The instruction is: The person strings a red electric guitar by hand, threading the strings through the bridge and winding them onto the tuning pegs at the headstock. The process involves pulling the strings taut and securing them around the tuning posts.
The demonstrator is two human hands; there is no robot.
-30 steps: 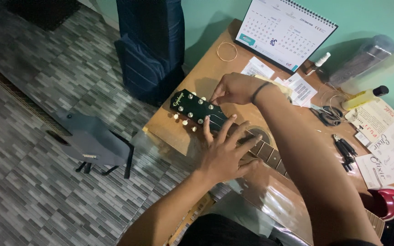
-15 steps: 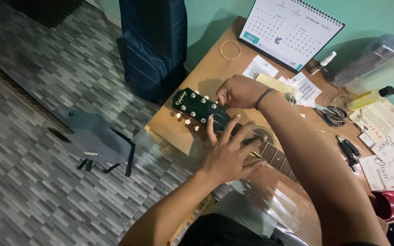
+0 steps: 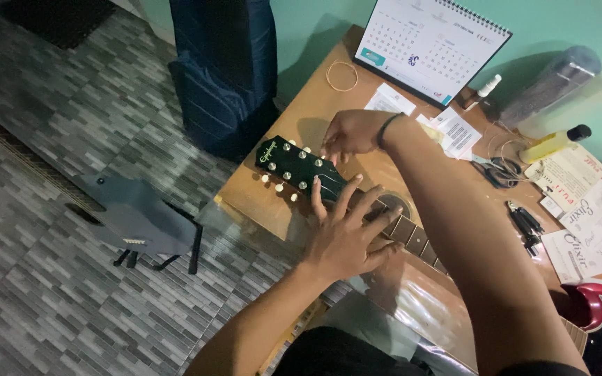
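Left hand [image 3: 346, 240] lies fingers spread on the guitar neck [image 3: 412, 237]; right hand [image 3: 350, 132] pinches a tuning peg beside the glossy black headstock [image 3: 297, 167].

White string packets [image 3: 580, 223] right; calendar [image 3: 432, 47] behind.

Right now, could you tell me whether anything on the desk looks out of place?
Nothing looks damaged or spilled. The only untidy spot is the far right of the desk, where paper packets lie loosely overlapped beside scissors and dark cutters.
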